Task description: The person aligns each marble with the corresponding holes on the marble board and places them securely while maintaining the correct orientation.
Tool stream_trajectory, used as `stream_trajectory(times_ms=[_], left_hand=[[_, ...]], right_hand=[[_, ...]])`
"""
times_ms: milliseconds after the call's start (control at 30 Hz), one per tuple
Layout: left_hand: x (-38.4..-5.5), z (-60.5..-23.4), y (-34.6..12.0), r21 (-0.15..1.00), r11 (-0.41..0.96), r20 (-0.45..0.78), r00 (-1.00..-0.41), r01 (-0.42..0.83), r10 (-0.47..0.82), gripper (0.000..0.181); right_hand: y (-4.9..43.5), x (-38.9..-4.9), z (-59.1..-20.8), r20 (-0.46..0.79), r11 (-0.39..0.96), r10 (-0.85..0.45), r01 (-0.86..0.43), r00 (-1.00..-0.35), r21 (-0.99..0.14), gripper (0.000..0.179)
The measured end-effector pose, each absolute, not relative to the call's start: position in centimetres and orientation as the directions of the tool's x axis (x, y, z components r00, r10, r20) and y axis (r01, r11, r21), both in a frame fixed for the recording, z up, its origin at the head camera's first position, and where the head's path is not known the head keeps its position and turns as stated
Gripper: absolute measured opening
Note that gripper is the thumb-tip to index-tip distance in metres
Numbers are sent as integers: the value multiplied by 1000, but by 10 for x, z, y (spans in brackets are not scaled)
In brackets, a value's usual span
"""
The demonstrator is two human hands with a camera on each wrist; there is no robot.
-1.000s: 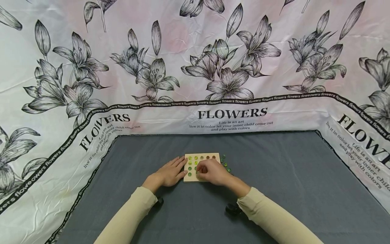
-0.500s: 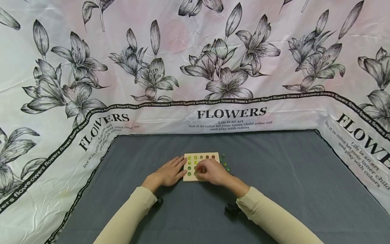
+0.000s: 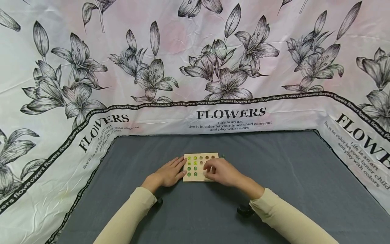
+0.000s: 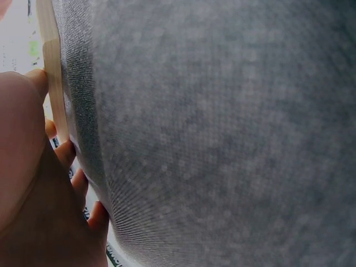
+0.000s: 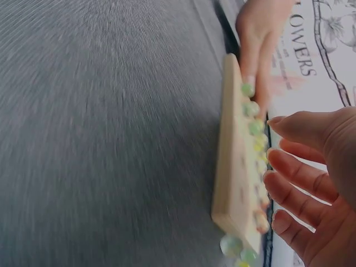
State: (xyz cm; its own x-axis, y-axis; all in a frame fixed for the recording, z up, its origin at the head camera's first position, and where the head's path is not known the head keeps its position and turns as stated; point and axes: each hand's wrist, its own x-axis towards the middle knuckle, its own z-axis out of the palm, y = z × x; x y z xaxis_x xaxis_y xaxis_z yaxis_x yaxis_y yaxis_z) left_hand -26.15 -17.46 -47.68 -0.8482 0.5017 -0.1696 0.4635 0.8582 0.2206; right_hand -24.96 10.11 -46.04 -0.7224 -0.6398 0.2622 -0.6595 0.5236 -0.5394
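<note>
A pale wooden board lies on the grey cloth. Green and yellow marbles sit in its two left columns, and brownish ones show along the back row. My left hand lies flat with fingers extended, its fingertips and thumb touching the board's left edge. Over the right part of the board hovers my right hand, covering several spots there. In the right wrist view the fingers of that right hand are loosely bent and apart from the thumb, with nothing seen between them.
Loose green marbles lie beside the board's right end; in the head view the hand hides most of them. Grey cloth covers the table. A flower-printed white fabric rises behind it.
My right hand has drawn away to the right from the second column, its thumb and fingers parting. A green marble now shows in that column's front spot. My left hand stays put.
</note>
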Motion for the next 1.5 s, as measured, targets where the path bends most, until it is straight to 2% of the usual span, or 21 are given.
stream_trajectory(times_ms=[267,767,1067,1500], left_hand=[[-257,-467,-172,217,859,-185,-845,463,502,61],[-262,-482,-176,226,860,-167,-851,459,498,65],[-263,-480,-175,205,860,-166,-849,467,501,64],[-265,-481,-176,217,862,-171,-851,458,496,64]], right_hand=[[137,-250,-452,299,576,-580,-641,-758,-506,18],[178,-265,-460,298,630,-520,-596,-800,-498,19],[187,-285,-466,246,655,-476,-527,-844,-542,21],[185,-315,-478,192,665,-449,-470,-872,-580,26]])
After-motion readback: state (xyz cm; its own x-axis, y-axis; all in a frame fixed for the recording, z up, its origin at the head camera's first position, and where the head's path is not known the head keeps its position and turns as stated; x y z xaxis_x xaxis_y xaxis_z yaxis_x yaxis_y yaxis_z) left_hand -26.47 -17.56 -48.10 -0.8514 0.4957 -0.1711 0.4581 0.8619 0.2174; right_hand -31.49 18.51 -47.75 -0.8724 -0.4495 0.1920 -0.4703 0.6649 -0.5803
